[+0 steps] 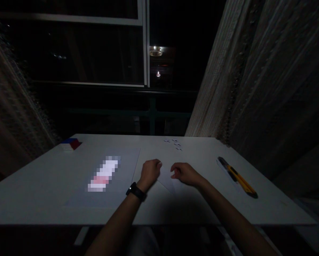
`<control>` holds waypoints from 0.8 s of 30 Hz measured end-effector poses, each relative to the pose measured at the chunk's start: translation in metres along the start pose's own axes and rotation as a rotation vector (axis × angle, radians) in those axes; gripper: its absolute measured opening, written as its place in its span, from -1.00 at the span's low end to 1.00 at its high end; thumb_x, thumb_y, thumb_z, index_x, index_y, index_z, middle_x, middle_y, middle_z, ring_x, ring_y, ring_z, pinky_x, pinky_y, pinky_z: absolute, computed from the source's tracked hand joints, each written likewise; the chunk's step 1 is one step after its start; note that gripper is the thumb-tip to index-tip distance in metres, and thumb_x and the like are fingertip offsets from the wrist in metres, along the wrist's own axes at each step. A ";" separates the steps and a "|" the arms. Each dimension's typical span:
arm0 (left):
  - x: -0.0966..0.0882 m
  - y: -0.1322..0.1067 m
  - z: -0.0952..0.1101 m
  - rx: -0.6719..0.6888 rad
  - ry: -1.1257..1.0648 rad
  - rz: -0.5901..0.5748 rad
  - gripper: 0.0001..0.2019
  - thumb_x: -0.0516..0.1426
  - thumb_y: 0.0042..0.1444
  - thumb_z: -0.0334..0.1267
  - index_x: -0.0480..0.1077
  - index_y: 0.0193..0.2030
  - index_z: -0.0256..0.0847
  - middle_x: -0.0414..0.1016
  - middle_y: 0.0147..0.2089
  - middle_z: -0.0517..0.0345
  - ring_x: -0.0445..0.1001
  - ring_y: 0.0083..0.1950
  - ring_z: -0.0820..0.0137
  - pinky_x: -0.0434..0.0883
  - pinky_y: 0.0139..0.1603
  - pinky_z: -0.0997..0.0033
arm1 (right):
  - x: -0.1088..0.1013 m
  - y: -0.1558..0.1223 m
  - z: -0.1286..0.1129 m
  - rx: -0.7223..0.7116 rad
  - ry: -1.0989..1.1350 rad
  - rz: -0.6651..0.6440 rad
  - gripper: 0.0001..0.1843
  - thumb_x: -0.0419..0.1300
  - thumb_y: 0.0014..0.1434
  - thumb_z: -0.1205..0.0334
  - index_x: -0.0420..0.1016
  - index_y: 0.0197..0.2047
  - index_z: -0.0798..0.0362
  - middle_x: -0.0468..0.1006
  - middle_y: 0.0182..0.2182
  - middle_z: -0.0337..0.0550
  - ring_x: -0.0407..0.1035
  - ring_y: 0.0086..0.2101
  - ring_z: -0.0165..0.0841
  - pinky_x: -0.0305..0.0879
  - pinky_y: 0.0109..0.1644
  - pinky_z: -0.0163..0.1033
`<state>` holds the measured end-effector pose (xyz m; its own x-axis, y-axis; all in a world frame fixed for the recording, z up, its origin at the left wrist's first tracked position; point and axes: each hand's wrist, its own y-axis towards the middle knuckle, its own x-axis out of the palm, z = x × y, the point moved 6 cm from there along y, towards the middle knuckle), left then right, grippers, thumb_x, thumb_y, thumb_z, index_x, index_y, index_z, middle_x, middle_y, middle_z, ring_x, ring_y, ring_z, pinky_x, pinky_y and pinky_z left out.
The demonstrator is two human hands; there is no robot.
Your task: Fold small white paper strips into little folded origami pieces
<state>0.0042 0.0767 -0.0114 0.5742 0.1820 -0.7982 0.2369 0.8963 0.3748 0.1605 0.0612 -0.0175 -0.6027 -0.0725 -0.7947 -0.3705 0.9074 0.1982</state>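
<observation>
Your left hand [150,171] and right hand [185,173] sit curled on the table [42,192], the small paper [166,179] between them, a corner pointing to 6 o'clock. Dim light hides any pinch. The utility knife [238,176] lies at 3 o'clock, nearer your right.

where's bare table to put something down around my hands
Bare: the table's left side between block and big sheet; the stretch between right hand and knife. Crowded: the centre, where left hand and right hand sit at the small paper, scraps beyond.
</observation>
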 end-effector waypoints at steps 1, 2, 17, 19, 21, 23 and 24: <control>0.000 -0.003 0.006 0.073 0.082 0.027 -0.75 0.00 0.12 -0.26 0.40 -0.11 -0.21 0.48 -0.20 -0.01 0.42 -0.15 0.32 0.30 -0.14 0.35 | 0.001 -0.001 -0.002 -0.025 -0.033 0.006 -0.82 0.27 -0.10 0.27 0.47 -0.33 0.06 0.42 -0.53 -0.28 0.28 -0.50 -0.45 0.15 -0.41 -0.37; 0.001 -0.007 0.011 0.137 0.159 0.056 -0.71 -0.02 0.13 -0.29 0.34 -0.02 -0.21 0.44 -0.10 -0.05 0.38 -0.06 0.29 0.28 -0.07 0.30 | 0.002 -0.003 -0.004 -0.055 -0.059 0.012 -0.82 0.27 -0.09 0.27 0.47 -0.33 0.05 0.44 -0.48 -0.25 0.30 -0.46 -0.43 0.17 -0.38 -0.36; 0.035 -0.030 0.029 0.390 0.348 -0.118 -0.49 -0.22 0.20 -0.03 0.04 0.23 -0.18 0.03 0.28 -0.08 -0.06 0.29 0.16 -0.09 0.23 0.02 | 0.005 -0.056 -0.010 -0.361 -0.393 0.039 -0.62 -0.08 0.22 0.29 0.24 0.11 0.05 0.36 0.03 0.06 0.20 0.06 -0.25 0.10 0.13 0.01; 0.034 -0.030 0.030 0.393 0.333 -0.111 -0.49 -0.19 0.18 0.01 0.03 0.24 -0.08 0.01 0.29 -0.04 -0.07 0.30 0.14 -0.09 0.22 0.00 | -0.001 -0.064 -0.011 -0.380 -0.405 0.025 -0.61 -0.07 0.21 0.30 0.24 0.10 0.03 0.39 0.00 0.04 0.23 0.04 -0.26 0.08 0.14 0.03; 0.033 -0.030 0.031 0.389 0.324 -0.112 -0.49 -0.18 0.17 0.04 0.03 0.23 -0.03 0.00 0.29 -0.02 -0.08 0.30 0.13 -0.09 0.22 -0.02 | -0.008 -0.070 -0.010 -0.384 -0.417 0.017 -0.63 -0.05 0.20 0.29 0.28 0.07 0.03 0.40 -0.02 0.02 0.25 0.01 -0.26 0.07 0.14 0.02; 0.033 -0.030 0.031 0.381 0.320 -0.118 -0.48 -0.18 0.16 0.05 0.04 0.23 -0.03 0.01 0.29 -0.02 -0.08 0.30 0.13 -0.09 0.22 -0.01 | -0.016 -0.072 -0.011 -0.368 -0.423 0.038 -0.68 -0.03 0.19 0.25 0.36 0.00 0.03 0.41 -0.04 0.01 0.26 -0.01 -0.26 0.08 0.13 -0.02; 0.033 -0.030 0.031 0.379 0.319 -0.121 -0.48 -0.18 0.16 0.05 0.04 0.23 -0.03 0.01 0.29 -0.01 -0.08 0.30 0.13 -0.09 0.22 -0.01 | -0.020 -0.070 -0.011 -0.348 -0.422 0.063 -0.70 -0.02 0.19 0.22 0.39 -0.05 0.04 0.43 -0.06 0.01 0.28 -0.03 -0.26 0.10 0.11 -0.05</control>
<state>0.0407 0.0429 -0.0345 0.2708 0.2533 -0.9287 0.5887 0.7197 0.3679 0.1905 -0.0056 -0.0093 -0.3220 0.2150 -0.9220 -0.5980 0.7088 0.3741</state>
